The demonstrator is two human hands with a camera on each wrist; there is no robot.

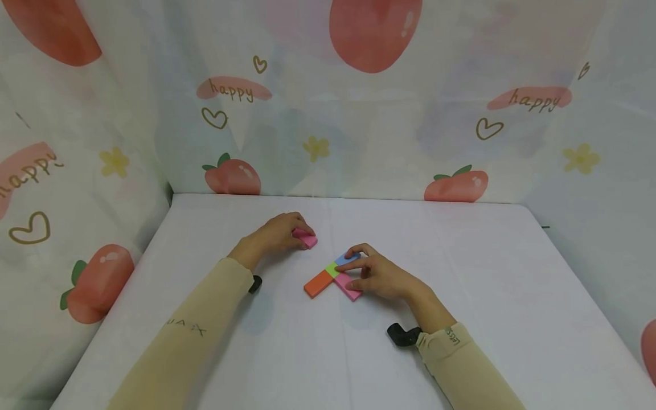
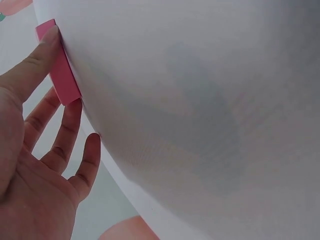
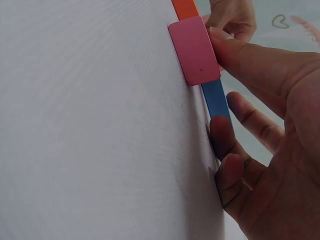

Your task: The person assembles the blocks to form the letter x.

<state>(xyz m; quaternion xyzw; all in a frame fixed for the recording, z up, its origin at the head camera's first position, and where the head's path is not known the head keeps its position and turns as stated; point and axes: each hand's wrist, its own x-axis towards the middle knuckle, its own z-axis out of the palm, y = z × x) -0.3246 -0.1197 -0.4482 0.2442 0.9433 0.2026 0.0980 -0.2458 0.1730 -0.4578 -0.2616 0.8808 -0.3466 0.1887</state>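
Note:
My left hand [image 1: 279, 232] pinches a pink block [image 1: 308, 240] at the far middle of the table, thumb along its long side in the left wrist view. To the right and nearer, an orange block [image 1: 318, 283], a small green block [image 1: 330, 271] and a blue block [image 1: 346, 259] lie in one slanting row. A second pink block [image 1: 347, 289] juts from the green one toward the near right, making a T shape. My right hand [image 1: 386, 276] rests over these pieces, thumb on the pink block and the other fingers spread about the green and blue ones.
A white cloth covers the table [image 1: 287, 353], which meets a printed fabric backdrop [image 1: 379, 131] at the back and sides. Black wrist-worn devices show below the left cuff [image 1: 241, 270] and the right cuff [image 1: 446, 339].

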